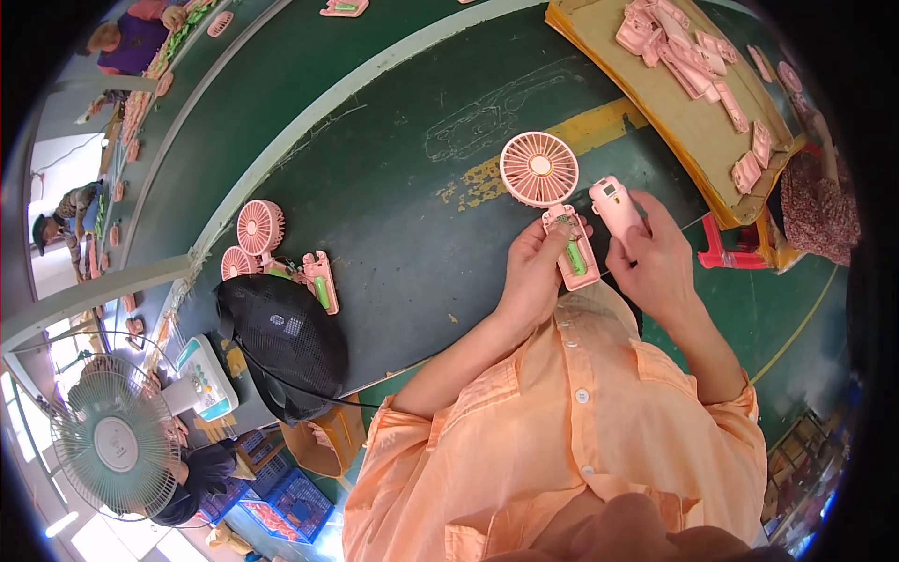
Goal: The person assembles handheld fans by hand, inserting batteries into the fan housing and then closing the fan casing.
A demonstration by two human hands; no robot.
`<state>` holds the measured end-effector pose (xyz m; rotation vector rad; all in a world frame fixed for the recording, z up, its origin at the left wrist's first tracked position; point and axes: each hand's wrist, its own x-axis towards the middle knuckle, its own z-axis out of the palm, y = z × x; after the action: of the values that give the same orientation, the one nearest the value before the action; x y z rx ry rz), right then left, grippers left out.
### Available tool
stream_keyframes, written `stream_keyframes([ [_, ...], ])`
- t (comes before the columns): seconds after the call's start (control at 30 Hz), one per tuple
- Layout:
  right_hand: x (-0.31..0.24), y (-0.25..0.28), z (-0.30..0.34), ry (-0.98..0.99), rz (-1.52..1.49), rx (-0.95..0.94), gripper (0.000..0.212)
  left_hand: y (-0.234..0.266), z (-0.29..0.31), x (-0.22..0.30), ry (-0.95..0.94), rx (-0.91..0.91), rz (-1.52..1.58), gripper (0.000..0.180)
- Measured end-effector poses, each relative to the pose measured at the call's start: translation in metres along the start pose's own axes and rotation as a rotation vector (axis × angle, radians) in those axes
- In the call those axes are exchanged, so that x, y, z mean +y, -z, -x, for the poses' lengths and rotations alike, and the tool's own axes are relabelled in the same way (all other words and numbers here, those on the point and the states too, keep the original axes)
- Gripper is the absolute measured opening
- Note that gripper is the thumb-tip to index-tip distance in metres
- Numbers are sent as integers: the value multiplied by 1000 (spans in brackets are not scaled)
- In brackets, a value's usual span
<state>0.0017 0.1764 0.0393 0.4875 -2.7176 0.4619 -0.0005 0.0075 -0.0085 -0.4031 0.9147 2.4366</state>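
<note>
My left hand (pixel 532 272) is closed around the handle of a pink handheld fan (pixel 539 170), whose round grille points away from me. The handle is uncovered at the front, and a green cylindrical battery (pixel 576 259) lies inside it, with the thumb resting near its upper end. In my right hand (pixel 663 258) is a pink handle cover (pixel 612 201) with a small dark window near its top. The cover is held upright just right of the fan, apart from it. My right fingertips are partly hidden behind the hand.
Other pink fans (pixel 259 227) with open handles lie at left behind a black mesh bag (pixel 286 337). A cardboard tray (pixel 646 122) of pink shells stands at upper right, above a red stool (pixel 726 245). A standing fan (pixel 117 445) is at lower left. People sit along a conveyor (pixel 225 122).
</note>
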Motion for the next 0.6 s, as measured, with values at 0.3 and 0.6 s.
stream_keyframes([
  [0.3,-34,-15,-1,110,-157,-3,18,-6,6,14,-3,-128,114,33],
  [0.6,-40,-25,-7,173,-128,-38,16,4,3,4,-33,-111,-57,25],
])
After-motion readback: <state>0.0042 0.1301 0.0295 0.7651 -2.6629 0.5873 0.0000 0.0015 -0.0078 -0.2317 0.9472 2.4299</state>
